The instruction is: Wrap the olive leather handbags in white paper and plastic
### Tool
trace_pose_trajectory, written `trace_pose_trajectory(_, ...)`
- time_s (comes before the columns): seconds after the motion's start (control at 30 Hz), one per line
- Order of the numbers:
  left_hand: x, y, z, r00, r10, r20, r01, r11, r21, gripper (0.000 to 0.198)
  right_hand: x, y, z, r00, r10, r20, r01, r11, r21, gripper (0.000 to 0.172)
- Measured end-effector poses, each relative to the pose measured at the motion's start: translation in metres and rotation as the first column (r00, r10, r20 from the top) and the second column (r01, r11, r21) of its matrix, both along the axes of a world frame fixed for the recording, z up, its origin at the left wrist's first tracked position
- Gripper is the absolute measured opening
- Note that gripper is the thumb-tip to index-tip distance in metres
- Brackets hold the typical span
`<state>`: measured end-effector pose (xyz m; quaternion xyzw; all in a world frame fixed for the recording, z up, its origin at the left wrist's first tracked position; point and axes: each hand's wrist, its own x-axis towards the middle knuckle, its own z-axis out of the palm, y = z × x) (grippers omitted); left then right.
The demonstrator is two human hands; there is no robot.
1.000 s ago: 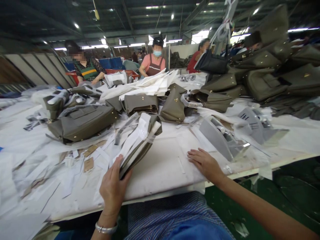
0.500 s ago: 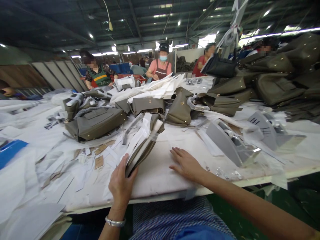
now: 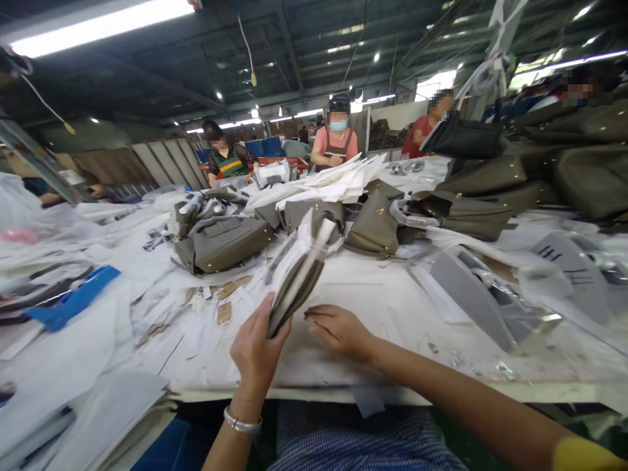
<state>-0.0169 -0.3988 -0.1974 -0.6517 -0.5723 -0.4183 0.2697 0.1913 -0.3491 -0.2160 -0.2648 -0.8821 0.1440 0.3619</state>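
My left hand (image 3: 257,348) grips the lower end of a wrapped olive bag strap (image 3: 300,280), a flat bundle with white packing and clear plastic round it. The bundle is tilted, its upper end pointing away from me and to the right. Just right of its lower part is my right hand (image 3: 342,332), above the white table (image 3: 363,294). Its fingers stretch toward the bundle, slightly bent and apart from it, with nothing seen in them. Beyond the bundle lie an olive handbag (image 3: 226,243) on its side and another olive bag (image 3: 375,226) with gold studs.
Grey curved panels (image 3: 468,294) in plastic lie at the right. Brown tags (image 3: 224,313) and paper scraps litter the left, near a blue piece (image 3: 78,297). White sheets (image 3: 324,183) pile up at the back. Olive bags (image 3: 589,170) are heaped far right. Several people work across the table.
My right hand has come off the tabletop toward the bundle, its fingers now less spread. The bundle, still in my left hand, stands a little steeper. The view has swung left.
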Motion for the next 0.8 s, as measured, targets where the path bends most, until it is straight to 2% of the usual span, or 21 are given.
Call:
trace_pose_trajectory(0.1, 0.019, -0.014, 0.002, 0.974, -0.185, -0.127, 0.183, 0.983, -0.028, 0.055, 0.038, -0.041, 0.019, 0.987, 0.154, -0.051, -0.146, 0.979, 0.139, 0.027)
trace_pose_trajectory(0.17, 0.036, -0.021, -0.005, 0.944, -0.274, -0.184, 0.263, 0.961, -0.083, 0.049, 0.059, -0.053, 0.033, 0.984, 0.174, -0.039, -0.162, 0.965, 0.207, 0.030)
trace_pose_trajectory(0.23, 0.052, -0.026, -0.017, 0.918, -0.324, -0.227, 0.303, 0.945, -0.124, 0.042, 0.072, -0.051, 0.044, 0.990, 0.135, -0.040, -0.123, 0.969, 0.214, 0.032)
trace_pose_trajectory(0.37, 0.077, -0.032, -0.042, 0.903, -0.324, -0.282, 0.283, 0.943, -0.176, 0.038, 0.070, -0.011, 0.054, 0.997, -0.050, -0.053, 0.053, 0.996, 0.071, 0.025)
trace_pose_trajectory(0.47, 0.085, -0.035, -0.050, 0.920, -0.283, -0.271, 0.232, 0.950, -0.207, 0.039, 0.048, 0.038, 0.054, 0.965, -0.220, 0.144, 0.243, 0.955, -0.168, 0.027)
trace_pose_trajectory(0.53, 0.089, -0.037, -0.050, 0.927, -0.261, -0.268, 0.211, 0.956, -0.202, 0.039, 0.026, 0.072, 0.050, 0.918, -0.239, 0.315, 0.332, 0.900, -0.284, 0.030)
trace_pose_trajectory(0.63, 0.095, -0.039, -0.051, 0.935, -0.231, -0.271, 0.191, 0.967, -0.166, 0.039, -0.011, 0.113, 0.038, 0.869, -0.237, 0.435, 0.400, 0.852, -0.336, 0.031)
trace_pose_trajectory(0.73, 0.100, -0.039, -0.052, 0.942, -0.210, -0.261, 0.177, 0.974, -0.145, 0.038, -0.042, 0.139, 0.025, 0.840, -0.258, 0.477, 0.459, 0.807, -0.371, 0.034)
trace_pose_trajectory(0.8, 0.103, -0.039, -0.053, 0.947, -0.202, -0.250, 0.172, 0.975, -0.138, 0.037, -0.054, 0.147, 0.018, 0.863, -0.259, 0.433, 0.441, 0.806, -0.396, 0.031)
